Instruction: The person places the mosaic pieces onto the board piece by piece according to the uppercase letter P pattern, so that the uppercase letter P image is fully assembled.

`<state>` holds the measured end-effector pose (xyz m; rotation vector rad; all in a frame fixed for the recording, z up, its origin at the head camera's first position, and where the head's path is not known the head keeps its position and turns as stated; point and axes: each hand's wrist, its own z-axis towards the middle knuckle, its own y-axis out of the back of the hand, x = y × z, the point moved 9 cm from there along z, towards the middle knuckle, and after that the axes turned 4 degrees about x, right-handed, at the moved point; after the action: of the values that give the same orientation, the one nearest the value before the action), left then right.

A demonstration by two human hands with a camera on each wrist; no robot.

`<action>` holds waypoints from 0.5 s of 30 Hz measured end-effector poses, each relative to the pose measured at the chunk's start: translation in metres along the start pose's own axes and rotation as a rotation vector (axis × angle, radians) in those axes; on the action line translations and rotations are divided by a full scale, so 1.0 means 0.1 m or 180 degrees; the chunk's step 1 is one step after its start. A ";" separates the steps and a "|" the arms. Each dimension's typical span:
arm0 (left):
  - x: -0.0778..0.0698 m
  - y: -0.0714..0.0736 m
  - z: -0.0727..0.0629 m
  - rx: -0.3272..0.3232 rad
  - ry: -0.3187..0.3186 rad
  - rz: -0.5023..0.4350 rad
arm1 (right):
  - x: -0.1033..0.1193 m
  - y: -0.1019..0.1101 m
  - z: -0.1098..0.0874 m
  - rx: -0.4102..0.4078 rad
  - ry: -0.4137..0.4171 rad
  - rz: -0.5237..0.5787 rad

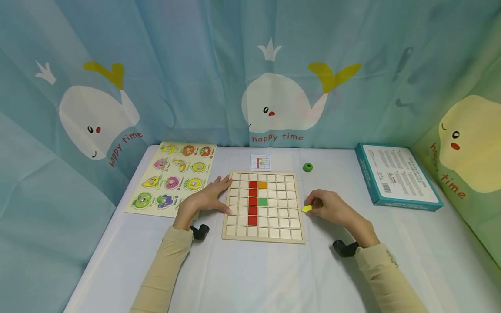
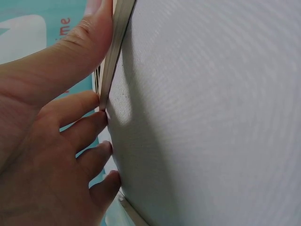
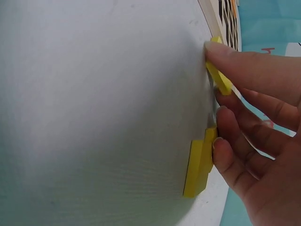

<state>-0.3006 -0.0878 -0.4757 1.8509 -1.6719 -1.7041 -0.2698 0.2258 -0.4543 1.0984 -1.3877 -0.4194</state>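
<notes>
A wooden grid board [image 1: 264, 234] lies flat on the table; several red tiles [image 1: 252, 201] form a column in it. To their right sit an orange tile [image 1: 262, 185] and a green tile [image 1: 263, 202]. My left hand [image 1: 205, 198], fingers spread, rests along the board's left edge. Just off the board's right edge, my right hand [image 1: 332, 208] pinches a yellow tile [image 3: 220, 77] between thumb and fingers, tilted. More yellow tiles [image 3: 196, 167] lie on the cloth by the lower fingers, as the right wrist view shows; the hand hides them from the head view.
Behind the board lies a small pattern card [image 1: 260, 162]. A green ring-like piece [image 1: 308, 167] is at the back right. A teal box [image 1: 399, 176] lies far right. On the left is a fruit picture board [image 1: 172, 178], partly behind the left hand. A curtain [image 1: 219, 87] closes the back.
</notes>
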 end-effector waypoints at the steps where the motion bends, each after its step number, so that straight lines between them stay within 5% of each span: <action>1: 0.00 0.00 0.00 -0.0001 -0.0002 0.0004 | 0.00 -0.01 0.00 0.0021 -0.0004 0.0011; 8: 0.02 -0.01 0.00 -0.0014 -0.0012 -0.0027 | 0.07 -0.03 -0.02 0.0156 0.0100 -0.0020; 15: 0.00 0.00 -0.01 -0.0019 -0.0023 -0.0024 | 0.10 0.07 -0.02 -0.0012 0.0065 0.0084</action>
<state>-0.3000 -0.0889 -0.4753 1.8529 -1.6628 -1.7188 -0.2687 0.2216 -0.4429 1.0775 -1.3815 -0.3906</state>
